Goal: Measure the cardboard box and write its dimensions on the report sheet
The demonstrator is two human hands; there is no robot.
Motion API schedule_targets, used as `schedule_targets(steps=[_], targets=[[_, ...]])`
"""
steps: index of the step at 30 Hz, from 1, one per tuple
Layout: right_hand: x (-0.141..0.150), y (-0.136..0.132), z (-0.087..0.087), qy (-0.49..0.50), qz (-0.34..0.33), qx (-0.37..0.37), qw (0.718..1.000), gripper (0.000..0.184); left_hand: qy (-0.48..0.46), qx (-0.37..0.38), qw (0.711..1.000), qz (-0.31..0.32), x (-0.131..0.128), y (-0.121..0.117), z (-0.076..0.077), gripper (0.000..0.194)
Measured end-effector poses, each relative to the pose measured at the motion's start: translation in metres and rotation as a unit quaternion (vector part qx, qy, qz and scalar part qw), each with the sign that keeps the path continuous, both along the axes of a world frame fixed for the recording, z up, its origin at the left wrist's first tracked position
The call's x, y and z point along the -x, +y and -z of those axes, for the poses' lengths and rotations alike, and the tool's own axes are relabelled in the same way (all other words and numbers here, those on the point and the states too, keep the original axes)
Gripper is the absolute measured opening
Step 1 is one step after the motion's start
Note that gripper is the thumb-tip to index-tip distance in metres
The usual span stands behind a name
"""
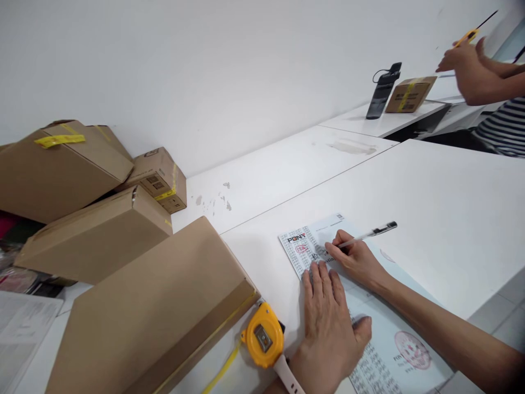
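My right hand (357,261) grips a pen (369,234) with a clear barrel and dark cap end, its tip side toward a pale blue printed sheet (389,306) marked PONY with red stamps. Flat on the sheet's left part lies my left hand (328,323), fingers stretched out and thumb apart. A pale band circles the left wrist. Just left of that wrist sits a yellow tape measure (264,336), with a strip of yellow tape running out from it. Beside it is a large brown cardboard box (159,306). The pen's writing tip is hidden by my fingers.
Several more cardboard boxes, such as this taped one (61,169), are piled at the left by the wall. Printed papers (24,334) lie at the lower left. Farther right are a dark water bottle (382,93), a small box (411,96) and another person's hands (463,65) with a yellow-handled tool.
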State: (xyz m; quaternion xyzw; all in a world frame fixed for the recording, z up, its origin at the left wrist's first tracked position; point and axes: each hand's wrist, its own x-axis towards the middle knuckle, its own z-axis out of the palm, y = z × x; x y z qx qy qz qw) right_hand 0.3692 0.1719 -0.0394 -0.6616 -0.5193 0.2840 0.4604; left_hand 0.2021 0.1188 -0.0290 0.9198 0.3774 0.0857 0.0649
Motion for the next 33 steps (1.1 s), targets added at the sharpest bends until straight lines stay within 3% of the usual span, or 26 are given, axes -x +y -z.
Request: schedule_targets(steps=[10, 33], targets=[[0.0031, -0.0005, -0.0036, -0.03, -0.019, -0.01, 0.999, 0.035, 0.0, -0.025, 1.0, -0.006, 0.0008, -0.0029, 0.0006, 0.081], [0.0036, -0.0001, -0.0046, -0.035, -0.023, 0.002, 0.999, 0.032, 0.006, -0.004, 1.0, -0.003, -0.0006, -0.001, 0.0023, 0.083]])
